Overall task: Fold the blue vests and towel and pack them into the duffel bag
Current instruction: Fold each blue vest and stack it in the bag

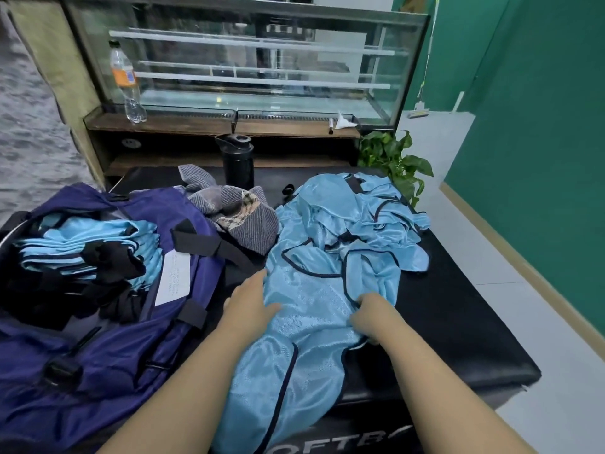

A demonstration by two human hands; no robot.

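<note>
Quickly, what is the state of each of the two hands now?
Left hand: open, flat on the vest.
Right hand: closed, gripping the vest's edge.

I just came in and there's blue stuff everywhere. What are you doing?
A person is folding blue vests and packing them into a bag. The left hand lies flat on the vest spread in front, while the right hand bunches its edge. More unfolded vests sit piled behind it. Some folded vests are already inside the open purple duffel bag. The crumpled striped towel beside the bag is not folded yet.
</note>
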